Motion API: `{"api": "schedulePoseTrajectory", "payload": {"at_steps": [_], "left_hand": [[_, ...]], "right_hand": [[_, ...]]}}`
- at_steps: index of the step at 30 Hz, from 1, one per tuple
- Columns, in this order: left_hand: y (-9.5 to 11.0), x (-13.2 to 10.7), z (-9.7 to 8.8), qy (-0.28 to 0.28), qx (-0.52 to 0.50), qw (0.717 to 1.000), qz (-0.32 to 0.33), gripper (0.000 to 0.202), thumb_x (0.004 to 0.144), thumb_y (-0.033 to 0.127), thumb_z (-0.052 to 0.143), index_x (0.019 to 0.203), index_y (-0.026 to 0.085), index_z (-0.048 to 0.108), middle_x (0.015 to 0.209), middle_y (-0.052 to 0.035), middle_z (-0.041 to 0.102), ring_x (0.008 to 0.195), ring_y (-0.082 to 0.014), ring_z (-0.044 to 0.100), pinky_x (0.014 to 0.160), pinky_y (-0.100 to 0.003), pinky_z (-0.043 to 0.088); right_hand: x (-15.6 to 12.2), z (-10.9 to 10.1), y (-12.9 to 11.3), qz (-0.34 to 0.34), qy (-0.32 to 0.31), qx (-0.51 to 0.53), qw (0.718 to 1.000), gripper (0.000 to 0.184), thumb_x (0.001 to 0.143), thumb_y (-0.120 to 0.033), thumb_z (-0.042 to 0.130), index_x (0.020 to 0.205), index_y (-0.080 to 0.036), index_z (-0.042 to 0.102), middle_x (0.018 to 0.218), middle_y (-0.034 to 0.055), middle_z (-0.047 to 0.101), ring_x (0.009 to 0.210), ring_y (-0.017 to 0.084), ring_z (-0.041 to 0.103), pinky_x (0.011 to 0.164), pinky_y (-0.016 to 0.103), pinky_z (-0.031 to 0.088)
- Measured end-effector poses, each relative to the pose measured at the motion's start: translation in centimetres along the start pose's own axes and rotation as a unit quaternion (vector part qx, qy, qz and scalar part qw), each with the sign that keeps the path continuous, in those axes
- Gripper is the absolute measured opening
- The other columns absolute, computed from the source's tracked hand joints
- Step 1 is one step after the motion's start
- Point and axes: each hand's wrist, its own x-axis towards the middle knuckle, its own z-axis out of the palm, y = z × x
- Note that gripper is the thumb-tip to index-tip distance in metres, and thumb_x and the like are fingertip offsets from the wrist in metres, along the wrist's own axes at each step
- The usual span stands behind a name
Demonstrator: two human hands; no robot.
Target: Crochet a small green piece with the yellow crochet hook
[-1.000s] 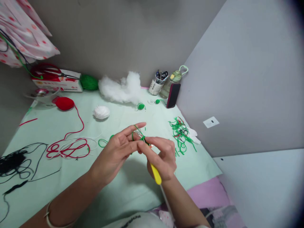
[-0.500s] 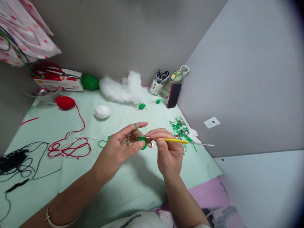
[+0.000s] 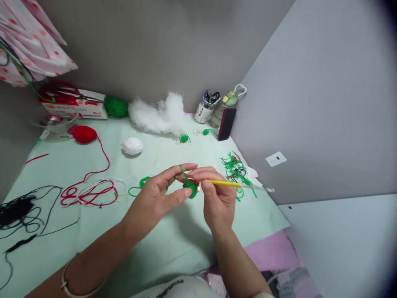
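Observation:
Between the thumb and fingers of my left hand point(image 3: 158, 192) is a small round green crochet piece point(image 3: 190, 189). Green yarn point(image 3: 182, 169) runs from it over my raised left index finger. My right hand point(image 3: 219, 198) is closed in a pen-like grip on a crochet hook point(image 3: 225, 183) with a yellow handle and metal ends. The hook's left end lies at the top of the green piece, by the yarn; whether its tip is inside a stitch I cannot tell. Loose green yarn point(image 3: 144, 182) lies on the table behind my left hand.
On the pale green tablecloth point(image 3: 173, 248) lie a red yarn ball point(image 3: 84, 134), a white yarn ball point(image 3: 132, 146), black yarn point(image 3: 17, 211) and green scraps point(image 3: 234, 167). Behind stand white stuffing point(image 3: 158, 114), a green yarn ball point(image 3: 115, 106), a pen cup point(image 3: 203, 112), a bottle point(image 3: 218, 114) and a phone point(image 3: 227, 124).
The green piece and my left fingers have shifted slightly right and down. My right hand has come a little left, and the hook's far end is blurred by motion.

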Motion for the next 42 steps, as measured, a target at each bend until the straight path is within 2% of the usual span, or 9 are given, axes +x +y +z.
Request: {"api": "schedulePoseTrajectory", "payload": {"at_steps": [3, 6, 10, 14, 22, 27, 31, 36, 42], "left_hand": [[0.1, -0.1, 0.0, 0.001, 0.051, 0.999, 0.013, 0.047, 0.09, 0.037, 0.082, 0.135, 0.033, 0.075, 0.111, -0.0019, 0.073, 0.108, -0.0234, 0.067, 0.105, -0.037, 0.047], [0.1, -0.1, -0.2, -0.014, -0.016, 1.0, 0.008, 0.048, 0.09, 0.037, 0.083, 0.138, 0.035, 0.073, 0.103, -0.0004, 0.071, 0.101, -0.0205, 0.069, 0.098, -0.033, 0.052], [-0.2, 0.0, -0.4, 0.006, -0.055, 0.998, 0.002, 0.048, 0.087, 0.031, 0.087, 0.134, 0.035, 0.075, 0.1, 0.0009, 0.066, 0.098, -0.0164, 0.066, 0.092, -0.027, 0.051], [-0.3, -0.1, -0.4, 0.019, -0.032, 0.999, 0.007, 0.048, 0.086, 0.031, 0.087, 0.133, 0.033, 0.076, 0.099, 0.0002, 0.066, 0.1, -0.0176, 0.064, 0.094, -0.03, 0.05], [0.3, -0.3, -0.1, 0.054, 0.045, 0.997, 0.031, 0.041, 0.09, 0.028, 0.082, 0.13, 0.033, 0.076, 0.093, 0.002, 0.066, 0.097, -0.0175, 0.063, 0.098, -0.032, 0.049], [0.5, -0.4, -0.3, 0.032, 0.049, 0.998, 0.038, 0.039, 0.092, 0.028, 0.078, 0.131, 0.03, 0.075, 0.095, 0.0011, 0.066, 0.096, -0.0176, 0.063, 0.095, -0.032, 0.052], [0.6, -0.4, -0.1, 0.033, 0.032, 0.998, 0.046, 0.054, 0.091, 0.025, 0.078, 0.144, 0.029, 0.066, 0.095, 0.0014, 0.064, 0.094, -0.0171, 0.063, 0.093, -0.032, 0.053], [0.4, -0.2, 0.1, 0.041, 0.029, 0.998, 0.045, 0.07, 0.09, 0.024, 0.079, 0.156, 0.028, 0.056, 0.094, 0.0014, 0.064, 0.096, -0.0177, 0.064, 0.095, -0.034, 0.053], [0.4, -0.2, -0.3, 0.024, 0.048, 0.998, 0.045, 0.071, 0.09, 0.025, 0.078, 0.157, 0.03, 0.055, 0.093, 0.0028, 0.065, 0.093, -0.0159, 0.064, 0.097, -0.033, 0.052]], "right_hand": [[-0.3, 0.0, 0.2, -0.029, 0.008, -0.048, 0.998, 0.016, 0.1, -0.039, 0.07, 0.097, -0.03, 0.083, 0.093, 0.0051, 0.081, 0.092, 0.024, 0.074, 0.08, 0.041, 0.061], [-0.1, -0.3, 0.2, 0.023, 0.027, 0.003, 0.999, 0.019, 0.101, -0.041, 0.069, 0.095, -0.028, 0.081, 0.091, 0.0044, 0.08, 0.079, 0.019, 0.07, 0.069, 0.034, 0.057], [0.4, -0.4, 0.1, 0.06, 0.025, 0.075, 0.995, 0.022, 0.1, -0.042, 0.07, 0.092, -0.024, 0.078, 0.087, 0.0037, 0.079, 0.071, 0.015, 0.067, 0.065, 0.03, 0.054], [0.3, -0.4, -0.2, 0.047, 0.003, 0.087, 0.995, 0.02, 0.105, -0.037, 0.065, 0.094, -0.025, 0.077, 0.087, 0.002, 0.079, 0.072, 0.014, 0.068, 0.068, 0.029, 0.055], [-0.3, -0.6, -0.8, -0.025, -0.016, 0.013, 0.999, 0.019, 0.107, -0.031, 0.061, 0.102, -0.027, 0.079, 0.095, 0.0029, 0.081, 0.079, 0.016, 0.072, 0.073, 0.033, 0.058], [-0.2, -0.6, -0.4, 0.02, 0.012, 0.047, 0.999, 0.021, 0.107, -0.036, 0.061, 0.098, -0.026, 0.077, 0.092, 0.0022, 0.08, 0.075, 0.015, 0.072, 0.069, 0.032, 0.058], [-0.1, -0.5, -0.2, 0.028, 0.024, 0.051, 0.998, 0.02, 0.106, -0.038, 0.062, 0.097, -0.025, 0.076, 0.092, 0.0029, 0.08, 0.073, 0.015, 0.072, 0.069, 0.032, 0.059], [0.0, -0.4, -0.1, 0.021, 0.007, 0.073, 0.997, 0.02, 0.107, -0.036, 0.061, 0.098, -0.026, 0.076, 0.093, 0.002, 0.08, 0.074, 0.014, 0.072, 0.071, 0.03, 0.058], [0.2, -0.8, 0.0, -0.002, -0.035, 0.066, 0.997, 0.02, 0.108, -0.032, 0.058, 0.102, -0.026, 0.076, 0.095, 0.0029, 0.08, 0.078, 0.015, 0.071, 0.072, 0.031, 0.058]]}}
